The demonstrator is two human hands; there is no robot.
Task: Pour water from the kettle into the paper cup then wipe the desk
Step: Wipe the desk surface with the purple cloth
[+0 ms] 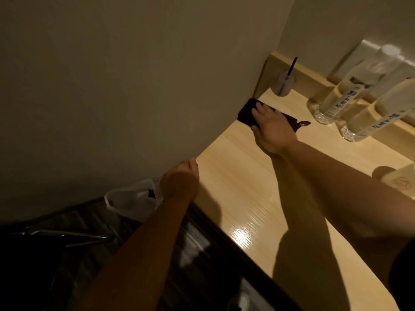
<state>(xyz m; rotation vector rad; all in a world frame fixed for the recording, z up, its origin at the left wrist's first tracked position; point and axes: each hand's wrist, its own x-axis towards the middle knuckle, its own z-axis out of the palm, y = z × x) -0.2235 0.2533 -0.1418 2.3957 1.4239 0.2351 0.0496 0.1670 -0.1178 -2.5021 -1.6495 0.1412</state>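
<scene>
- My right hand [270, 125], right of centre in the frame: palm down, fingers spread flat, pressing a dark purple cloth [247, 112] onto the desk [247, 187]. It presses the cloth rather than clutching it, so the whole pad meets the wood.
- Cloth: lies at the desk's far corner, against the wall [134, 75]. I judge the wiping step is under way.
- My left hand [180, 179], centre-left: curled shut over the desk's near edge, holding nothing else; likely a brace while I lean.
- Two clear bottles [343, 97], upper right: standing near the backboard, apart from the cloth.
- Kettle: not in view. A pale round object at the right edge may be the paper cup; I cannot tell.
- White bag [132, 200], lower left, below the desk.
</scene>
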